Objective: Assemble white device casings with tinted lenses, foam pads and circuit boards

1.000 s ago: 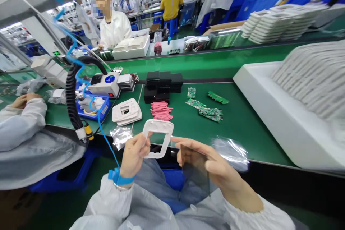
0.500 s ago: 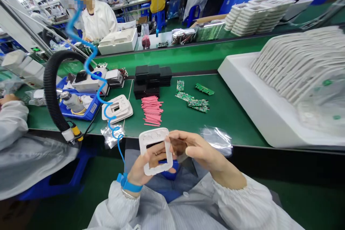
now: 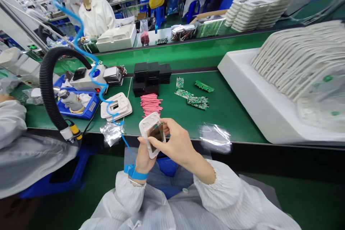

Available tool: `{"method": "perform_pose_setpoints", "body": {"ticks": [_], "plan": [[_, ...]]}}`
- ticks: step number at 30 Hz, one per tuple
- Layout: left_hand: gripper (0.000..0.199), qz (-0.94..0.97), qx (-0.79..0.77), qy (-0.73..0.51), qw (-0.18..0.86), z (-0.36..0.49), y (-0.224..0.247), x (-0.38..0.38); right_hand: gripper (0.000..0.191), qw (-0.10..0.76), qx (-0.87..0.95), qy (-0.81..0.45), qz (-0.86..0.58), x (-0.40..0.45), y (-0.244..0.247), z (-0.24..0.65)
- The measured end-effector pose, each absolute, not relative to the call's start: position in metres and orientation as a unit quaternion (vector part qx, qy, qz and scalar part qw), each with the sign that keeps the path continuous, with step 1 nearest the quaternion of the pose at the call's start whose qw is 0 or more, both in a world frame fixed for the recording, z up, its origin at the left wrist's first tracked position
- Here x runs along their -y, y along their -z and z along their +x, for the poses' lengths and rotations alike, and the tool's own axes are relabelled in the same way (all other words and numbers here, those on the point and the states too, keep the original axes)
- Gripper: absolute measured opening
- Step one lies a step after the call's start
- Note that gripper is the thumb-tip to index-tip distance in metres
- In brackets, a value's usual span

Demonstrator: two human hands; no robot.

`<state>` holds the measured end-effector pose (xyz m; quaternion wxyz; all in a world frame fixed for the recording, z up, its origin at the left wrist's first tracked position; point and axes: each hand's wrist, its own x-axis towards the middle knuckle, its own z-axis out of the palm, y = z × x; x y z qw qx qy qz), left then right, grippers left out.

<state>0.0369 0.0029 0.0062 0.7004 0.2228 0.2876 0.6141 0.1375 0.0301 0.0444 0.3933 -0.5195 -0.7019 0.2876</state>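
My left hand point(image 3: 143, 158), with a blue wrist strap, is closed around the lower left of a white plastic frame point(image 3: 146, 123), held tilted above my lap near the bench edge. A dark, glossy rectangular panel point(image 3: 157, 132) shows in the frame's window; whether it is fully seated I cannot tell. My right hand point(image 3: 180, 144) grips the panel at the frame's right side, its thumb across the lower part and its fingers behind the edge. Just beyond lie pink strips point(image 3: 151, 105) and stacked black rectangular pieces point(image 3: 147, 81).
Green circuit boards point(image 3: 198, 101) lie right of centre, with a clear plastic bag point(image 3: 215, 137) at the bench edge. A large white foam tray point(image 3: 242, 90) stands right. More white frames point(image 3: 117, 106), a blue tray point(image 3: 88, 111) and a black hose point(image 3: 45, 90) are left. A blue coiled cord point(image 3: 93, 57) hangs across.
My right hand has moved left, bringing the dark panel into the frame's window. The frame has risen slightly and turned in my left hand.
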Motion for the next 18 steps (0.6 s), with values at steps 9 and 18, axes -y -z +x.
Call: {"method": "perform_pose_setpoints", "body": {"ticks": [9,18], "plan": [[0.073,0.201,-0.299,-0.604,0.711,0.037,-0.007,-0.004,0.036,0.326,0.720,-0.286,-0.542,-0.034,-0.051,0.141],[0.073,0.181,-0.290,-0.590,0.731,0.031,-0.014,-0.005,0.036,0.315,0.721,-0.338,-0.516,-0.035,-0.061,0.146]]}}
